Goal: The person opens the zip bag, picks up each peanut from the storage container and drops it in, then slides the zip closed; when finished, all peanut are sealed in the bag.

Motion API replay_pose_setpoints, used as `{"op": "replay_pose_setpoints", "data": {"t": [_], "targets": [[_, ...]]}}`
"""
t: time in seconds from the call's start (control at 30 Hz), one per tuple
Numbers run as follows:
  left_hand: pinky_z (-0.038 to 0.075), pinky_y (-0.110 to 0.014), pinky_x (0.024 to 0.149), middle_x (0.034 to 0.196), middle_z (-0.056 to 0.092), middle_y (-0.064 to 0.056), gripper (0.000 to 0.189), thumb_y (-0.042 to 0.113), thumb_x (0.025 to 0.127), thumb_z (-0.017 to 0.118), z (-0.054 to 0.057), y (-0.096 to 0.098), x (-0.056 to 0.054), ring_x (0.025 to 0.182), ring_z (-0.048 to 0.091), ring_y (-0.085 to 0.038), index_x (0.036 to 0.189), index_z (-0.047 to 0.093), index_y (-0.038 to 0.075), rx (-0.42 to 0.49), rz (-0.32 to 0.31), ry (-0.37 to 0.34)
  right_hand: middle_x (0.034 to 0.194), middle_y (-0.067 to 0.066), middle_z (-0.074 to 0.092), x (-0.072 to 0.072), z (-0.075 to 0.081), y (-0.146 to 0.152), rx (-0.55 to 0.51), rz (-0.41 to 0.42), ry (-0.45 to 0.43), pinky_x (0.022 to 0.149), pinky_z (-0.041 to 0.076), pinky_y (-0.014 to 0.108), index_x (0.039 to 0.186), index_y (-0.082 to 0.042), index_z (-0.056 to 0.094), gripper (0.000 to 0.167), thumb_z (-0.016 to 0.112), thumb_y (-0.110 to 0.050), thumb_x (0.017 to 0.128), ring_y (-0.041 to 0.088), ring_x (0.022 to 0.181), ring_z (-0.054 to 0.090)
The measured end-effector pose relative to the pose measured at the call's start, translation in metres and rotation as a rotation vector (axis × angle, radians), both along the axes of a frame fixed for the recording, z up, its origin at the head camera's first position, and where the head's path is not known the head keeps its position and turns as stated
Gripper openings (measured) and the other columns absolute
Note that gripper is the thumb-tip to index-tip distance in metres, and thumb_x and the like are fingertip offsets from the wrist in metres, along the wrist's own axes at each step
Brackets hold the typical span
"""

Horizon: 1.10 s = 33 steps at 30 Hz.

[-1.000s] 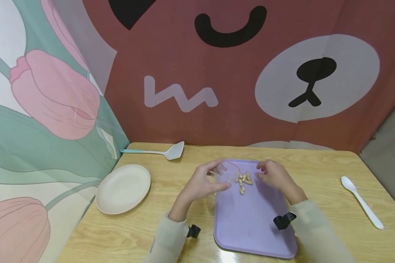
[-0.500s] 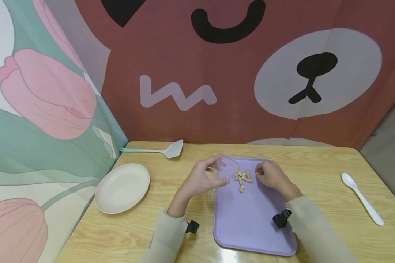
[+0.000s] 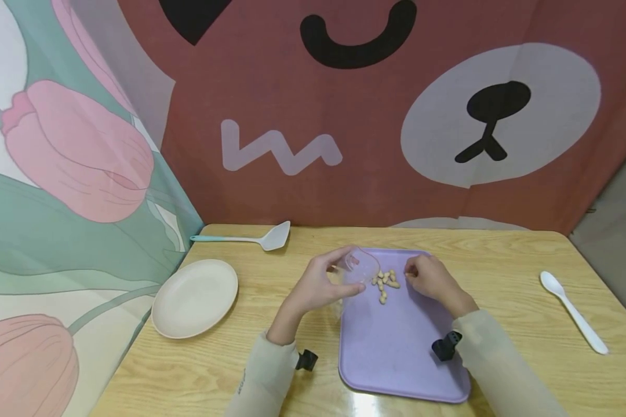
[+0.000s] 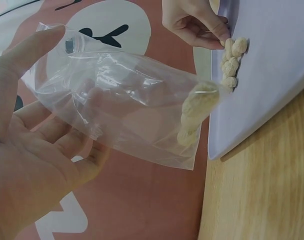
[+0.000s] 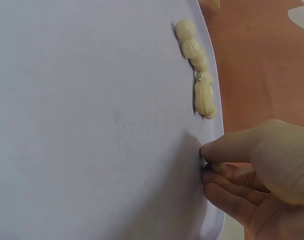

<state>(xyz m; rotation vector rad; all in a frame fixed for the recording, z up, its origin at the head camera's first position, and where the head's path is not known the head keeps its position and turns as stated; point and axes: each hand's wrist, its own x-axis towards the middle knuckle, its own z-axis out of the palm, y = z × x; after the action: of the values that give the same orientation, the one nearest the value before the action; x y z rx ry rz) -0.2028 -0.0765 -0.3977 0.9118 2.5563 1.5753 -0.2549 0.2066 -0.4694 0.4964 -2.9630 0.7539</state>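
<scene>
My left hand (image 3: 313, 286) holds a clear zip-top plastic bag (image 4: 137, 95) with its mouth spread between thumb and fingers. Several peanuts (image 4: 197, 112) sit in the bag's lower end, beside the left edge of the purple tray (image 3: 401, 347). On the tray's far part lies a cluster of loose peanuts (image 3: 384, 282). To the right of that cluster, my right hand (image 3: 432, 279) is low over the tray. In the right wrist view its thumb and fingers pinch a peanut (image 5: 218, 166), which is mostly hidden.
A beige plate (image 3: 195, 298) rests on the wooden table at left. Behind it lies a white spatula (image 3: 276, 237) with a blue handle. Over at the right is a white spoon (image 3: 574, 313). A printed cloth (image 3: 375, 145) hangs behind the table.
My right hand's fingers have closed together on a peanut at the tray. The left hand keeps hold of the bag in nearly the same place.
</scene>
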Motion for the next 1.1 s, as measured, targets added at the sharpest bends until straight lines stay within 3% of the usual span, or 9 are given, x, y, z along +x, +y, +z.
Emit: {"op": "replay_pose_setpoints", "data": {"t": [0.53,1.1], "targets": [[0.047,-0.035,0.093,0.141,0.056,-0.006,0.070,0.021,0.081,0.083,-0.001,0.001,0.003,0.119,0.056,-0.014,0.143,0.054,0.008,0.003,0.000,-0.011,0.073,0.002,0.063,0.007,0.000,0.000,-0.034,0.008,0.022,0.059,0.047,0.034,0.086,-0.001,0.070,0.005,0.070,0.000,0.082,0.016,0.065,0.055],[0.048,-0.038,0.093,0.141,0.057,-0.005,0.071,0.021,0.081,0.084,-0.005,0.002,0.003,0.118,0.056,-0.014,0.142,0.053,0.004,0.006,-0.002,0.003,0.082,0.009,0.068,0.017,0.024,-0.009,-0.057,0.019,0.033,0.064,0.054,0.037,0.093,0.004,0.072,0.011,0.070,0.002,0.083,0.021,0.074,0.062]]}}
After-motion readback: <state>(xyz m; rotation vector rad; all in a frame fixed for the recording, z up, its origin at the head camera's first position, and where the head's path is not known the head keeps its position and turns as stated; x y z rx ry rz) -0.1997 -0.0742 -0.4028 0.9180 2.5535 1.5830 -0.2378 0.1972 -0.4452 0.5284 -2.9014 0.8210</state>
